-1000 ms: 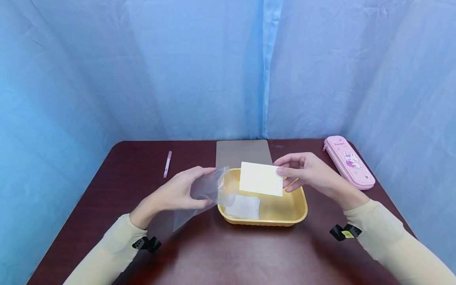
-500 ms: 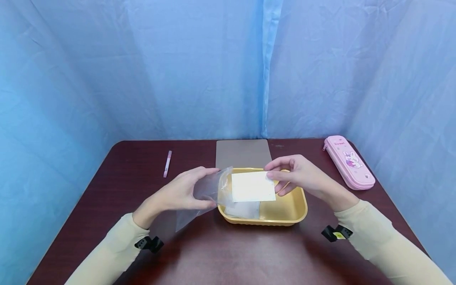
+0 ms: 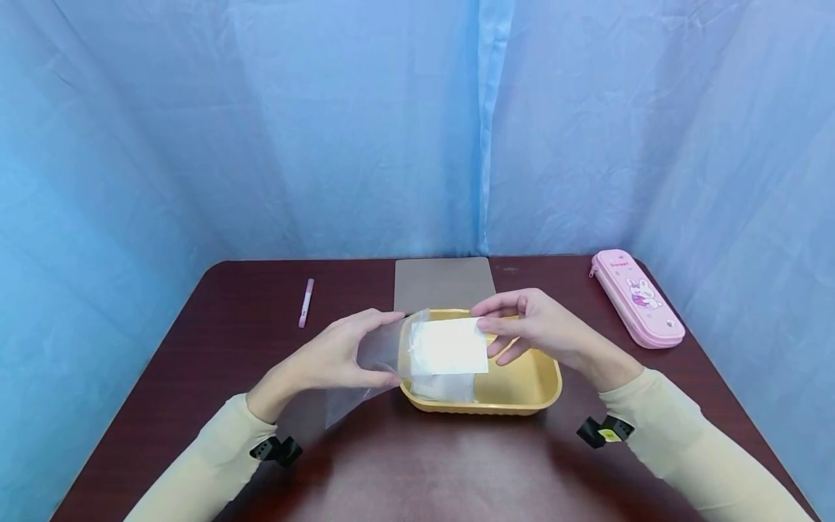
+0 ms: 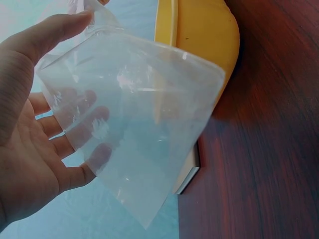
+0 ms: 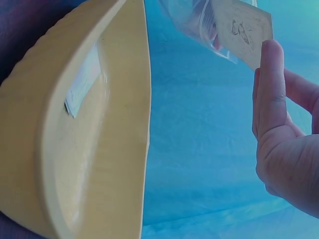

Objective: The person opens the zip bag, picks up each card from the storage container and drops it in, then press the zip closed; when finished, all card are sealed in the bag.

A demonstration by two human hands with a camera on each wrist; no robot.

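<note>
My left hand [image 3: 333,355] holds a clear plastic bag [image 4: 134,109] between thumb and fingers, its mouth spread towards the right. Between the thumb and fingers of my right hand [image 3: 541,330] is a white card [image 3: 453,346], gripped at its right edge. The card's left end overlaps the bag's mouth, above a yellow basin [image 3: 522,404]. In the right wrist view, a small dark drawing shows on the card's other face. More white cards [image 3: 443,390] lie in the basin's near left part, partly hidden behind the held card and bag.
Behind the basin lies a flat grey board [image 3: 443,283]. A pink and white marker [image 3: 306,303] is at the back left of the dark table [image 3: 430,464]. To the right rests a pink pencil case [image 3: 638,297] with a bunny picture. Blue curtains [image 3: 352,130] surround the table.
My right hand has carried the card leftward and slightly down, from over the basin's middle to the bag's mouth. The left hand has shifted slightly right with the bag.
</note>
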